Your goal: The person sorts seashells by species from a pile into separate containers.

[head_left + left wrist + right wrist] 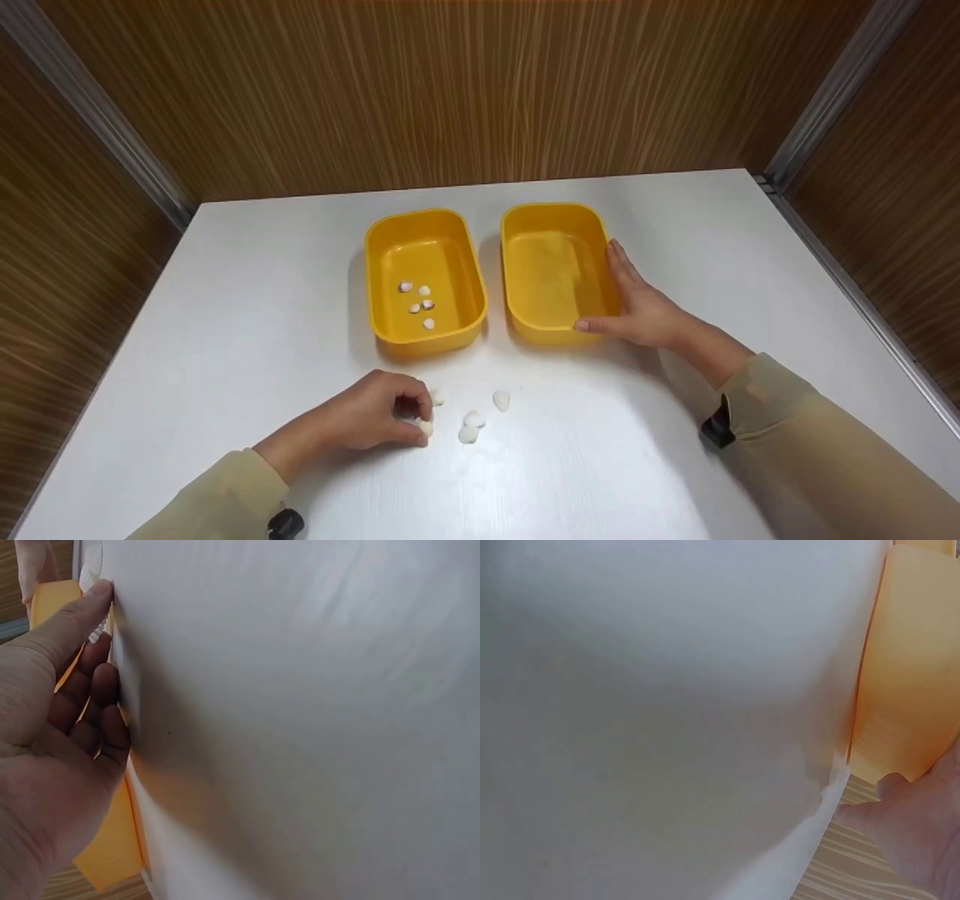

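Note:
In the head view my left hand [375,412] is low over the table, its thumb and forefinger pinching a small white shell [426,427]. The left wrist view shows the ridged edge of a shell [97,630] at those fingertips. Several more white shells [501,400] lie just right of this hand. My right hand [645,311] rests against the near right corner of the right yellow container [551,335], fingers stretched along its outer side, thumb at the front rim. No shells show inside that container. The left yellow container [431,346] holds several small shells [427,304].
Both containers stand side by side on a white table [247,300] with a narrow gap between them. Wood-patterned panels [480,90] close off the back and both sides. A metal rail [862,322] runs along the right edge.

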`<state>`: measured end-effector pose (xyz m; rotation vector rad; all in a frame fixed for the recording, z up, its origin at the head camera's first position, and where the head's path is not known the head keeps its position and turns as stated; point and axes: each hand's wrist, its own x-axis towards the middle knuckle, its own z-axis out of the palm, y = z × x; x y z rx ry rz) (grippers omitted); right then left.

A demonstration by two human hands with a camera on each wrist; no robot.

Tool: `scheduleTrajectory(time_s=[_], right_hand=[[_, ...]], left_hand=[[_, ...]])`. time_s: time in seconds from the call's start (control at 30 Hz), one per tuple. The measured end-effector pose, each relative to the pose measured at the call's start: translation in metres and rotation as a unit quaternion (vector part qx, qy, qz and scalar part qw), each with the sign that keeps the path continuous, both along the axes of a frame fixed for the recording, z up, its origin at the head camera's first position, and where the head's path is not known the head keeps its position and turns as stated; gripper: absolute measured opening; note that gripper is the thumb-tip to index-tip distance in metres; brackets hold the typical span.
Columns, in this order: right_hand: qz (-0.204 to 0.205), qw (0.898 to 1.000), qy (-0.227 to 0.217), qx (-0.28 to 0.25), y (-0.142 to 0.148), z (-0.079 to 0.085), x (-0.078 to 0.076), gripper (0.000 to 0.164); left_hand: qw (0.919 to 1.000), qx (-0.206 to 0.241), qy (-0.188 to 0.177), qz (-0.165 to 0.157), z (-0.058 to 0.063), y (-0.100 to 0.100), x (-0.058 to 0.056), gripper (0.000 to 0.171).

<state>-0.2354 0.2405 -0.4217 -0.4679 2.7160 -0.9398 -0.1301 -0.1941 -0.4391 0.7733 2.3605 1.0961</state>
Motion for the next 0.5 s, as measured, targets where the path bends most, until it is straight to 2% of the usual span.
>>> scheduleTrajectory(time_s=[0.27,0.5], right_hand=[[0.003,1.0,0.004,-0.004,0.0,-0.001,0.0,0.138],[0.003,1.0,0.002,-0.01,0.0,0.0,0.0,0.137]], left_hand=[[0.9996,-0.001,-0.027,0.002,0.005,-0.001,-0.002,0.017],[0.9991,0.002,-0.035,0.022,0.018,0.001,-0.002,0.02]])
